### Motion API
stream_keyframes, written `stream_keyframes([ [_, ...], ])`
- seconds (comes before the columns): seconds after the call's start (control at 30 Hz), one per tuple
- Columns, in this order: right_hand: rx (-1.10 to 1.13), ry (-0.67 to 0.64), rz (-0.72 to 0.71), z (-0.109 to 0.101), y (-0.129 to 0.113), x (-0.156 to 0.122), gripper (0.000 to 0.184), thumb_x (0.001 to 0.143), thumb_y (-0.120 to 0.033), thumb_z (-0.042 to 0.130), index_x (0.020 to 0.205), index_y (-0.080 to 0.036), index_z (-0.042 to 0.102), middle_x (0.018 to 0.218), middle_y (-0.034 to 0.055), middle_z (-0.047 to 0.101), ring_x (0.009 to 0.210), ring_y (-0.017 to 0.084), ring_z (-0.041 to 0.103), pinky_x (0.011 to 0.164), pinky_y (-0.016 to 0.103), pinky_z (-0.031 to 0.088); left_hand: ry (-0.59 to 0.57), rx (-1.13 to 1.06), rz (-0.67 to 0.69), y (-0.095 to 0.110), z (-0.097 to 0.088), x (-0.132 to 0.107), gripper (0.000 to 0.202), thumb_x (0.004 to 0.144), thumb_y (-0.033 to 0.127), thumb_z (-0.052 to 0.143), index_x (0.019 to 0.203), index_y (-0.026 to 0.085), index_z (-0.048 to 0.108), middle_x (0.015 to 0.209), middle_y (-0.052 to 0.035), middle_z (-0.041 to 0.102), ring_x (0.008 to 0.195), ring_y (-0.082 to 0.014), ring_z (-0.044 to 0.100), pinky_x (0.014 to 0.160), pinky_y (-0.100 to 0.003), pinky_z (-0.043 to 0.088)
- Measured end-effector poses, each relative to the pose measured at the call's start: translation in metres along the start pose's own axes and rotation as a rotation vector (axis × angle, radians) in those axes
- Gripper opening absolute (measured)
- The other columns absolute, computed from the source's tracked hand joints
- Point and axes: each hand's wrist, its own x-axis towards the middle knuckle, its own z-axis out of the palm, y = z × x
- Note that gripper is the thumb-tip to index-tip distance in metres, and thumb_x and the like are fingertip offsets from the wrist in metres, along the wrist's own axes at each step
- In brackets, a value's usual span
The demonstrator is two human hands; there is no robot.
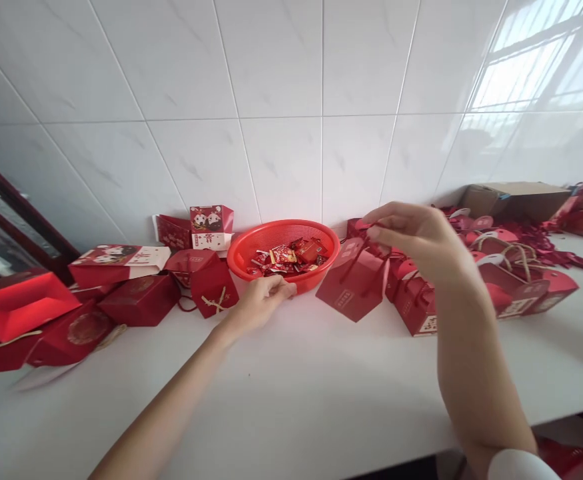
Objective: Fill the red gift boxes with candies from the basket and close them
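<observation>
My left hand [261, 301] rests on the white table [296, 387] at the near rim of a red plastic basket [256, 245], fingers curled against the rim. The basket holds several red-wrapped sweets [286, 257]. My right hand [411, 233] is raised to the right of the basket, fingers pinched on the handle of a small red gift box [348, 287], which hangs tilted just above the table.
Several red gift boxes [141, 297] lie at the left, two stacked against the tiled wall [212, 227]. More red boxes with handles [511, 280] pile at the right, with a brown carton [516, 199] behind them. A dark cabinet [1, 213] stands far left.
</observation>
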Motion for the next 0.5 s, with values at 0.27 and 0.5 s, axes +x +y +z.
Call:
stream_keyframes([
  [0.27,-0.113,0.733,0.006,-0.095,-0.01,-0.047,0.018,0.061,-0.02,0.083,0.079,-0.019,0.078,0.069,0.0064,0.065,0.056,0.012,0.051,0.05,0.032,0.036,-0.231,0.078,0.015,-0.02,0.011,0.006,0.045,0.086,0.06,0.057,0.068,0.019,0.063,0.075,-0.0023,0.067,0.075,-0.0199,0.061,0.069,-0.029,0.047],
  [0.5,-0.285,0.989,0.285,-0.172,0.026,-0.097,0.021,0.048,-0.024,0.091,0.061,-0.024,0.074,0.064,0.0081,0.064,0.054,0.016,0.048,0.048,0.034,0.03,-0.309,0.151,0.004,-0.027,0.01,0.01,0.039,0.088,0.056,0.056,0.074,0.021,0.063,0.075,0.0003,0.063,0.075,-0.0187,0.057,0.068,-0.026,0.045],
])
